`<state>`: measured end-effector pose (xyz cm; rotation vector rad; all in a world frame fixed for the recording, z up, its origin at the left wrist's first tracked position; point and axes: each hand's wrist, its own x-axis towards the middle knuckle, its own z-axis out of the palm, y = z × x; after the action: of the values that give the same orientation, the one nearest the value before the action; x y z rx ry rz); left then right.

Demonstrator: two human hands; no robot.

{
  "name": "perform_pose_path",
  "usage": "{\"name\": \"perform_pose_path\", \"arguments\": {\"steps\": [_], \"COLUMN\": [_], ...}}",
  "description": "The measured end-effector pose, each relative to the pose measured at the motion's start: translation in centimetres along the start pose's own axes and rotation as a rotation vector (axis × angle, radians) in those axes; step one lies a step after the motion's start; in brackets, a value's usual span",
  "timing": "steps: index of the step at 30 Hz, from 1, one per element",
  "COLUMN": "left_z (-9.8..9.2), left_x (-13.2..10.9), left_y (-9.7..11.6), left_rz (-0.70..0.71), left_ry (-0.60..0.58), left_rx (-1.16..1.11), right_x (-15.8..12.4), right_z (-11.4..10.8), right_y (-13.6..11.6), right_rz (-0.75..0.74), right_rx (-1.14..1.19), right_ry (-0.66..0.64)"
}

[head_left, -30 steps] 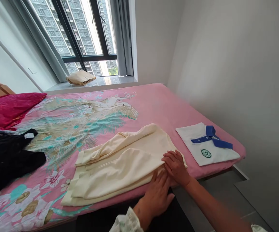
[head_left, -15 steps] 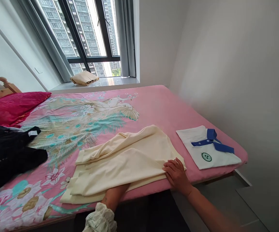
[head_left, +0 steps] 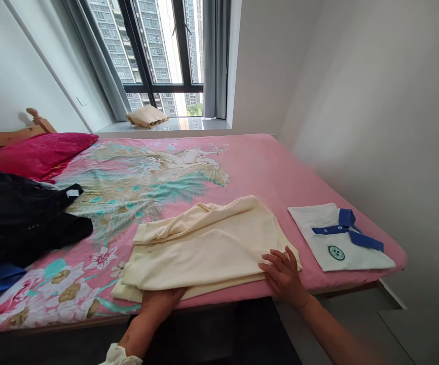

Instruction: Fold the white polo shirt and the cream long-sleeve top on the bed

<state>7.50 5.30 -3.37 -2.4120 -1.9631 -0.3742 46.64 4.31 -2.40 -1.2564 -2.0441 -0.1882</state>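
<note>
A cream folded garment [head_left: 212, 248] lies near the front edge of the bed, its upper layer rumpled along the far side. My left hand [head_left: 160, 304] reaches under the garment's upper layer at the near edge, above the lower layer, so most of its fingers are hidden. Over the garment's right end rests my right hand [head_left: 284, 274], palm down, fingers spread on the cloth. To the right is a white polo shirt [head_left: 333, 243], folded flat, with a blue collar and placket and a round green badge.
The bed [head_left: 257, 162] has a pink, bird-patterned sheet. Dark clothes [head_left: 25, 223] are heaped at left, with a blue cloth [head_left: 2, 281] below. Behind them sits a magenta pillow [head_left: 52, 152]. Folded beige cloth [head_left: 147, 116] lies on the windowsill. A wall borders the right side.
My left hand has slid leftward under the garment's layer, and more of its back shows. My right hand stays at the right end, its fingers a little more spread. The view has turned slightly left.
</note>
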Motion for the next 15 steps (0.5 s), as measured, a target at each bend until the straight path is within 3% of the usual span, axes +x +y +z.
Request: {"name": "perform_pose_path", "arguments": {"steps": [6,9,12,15], "left_z": [-0.5,-0.9,-1.6,-2.7], "left_x": [0.2,-0.3,-1.7,-4.1], "left_y": [0.1,-0.3,-1.3,-2.5], "left_rz": [-0.013,0.062,0.089,0.089], "left_ry": [0.006,0.010,0.021,0.122], "left_rx": [0.010,0.014,0.039,0.050], "right_x": [-0.3,-0.4,-0.3,0.7], "right_z": [-0.7,-0.9,-1.2,-1.5], "right_y": [-0.5,-0.7,-0.7,-0.3], "right_rz": [-0.038,-0.027,-0.026,0.041], "right_rx": [0.005,-0.008,0.009,0.003], "right_ry": [-0.082,-0.107,-0.133,-0.111]}}
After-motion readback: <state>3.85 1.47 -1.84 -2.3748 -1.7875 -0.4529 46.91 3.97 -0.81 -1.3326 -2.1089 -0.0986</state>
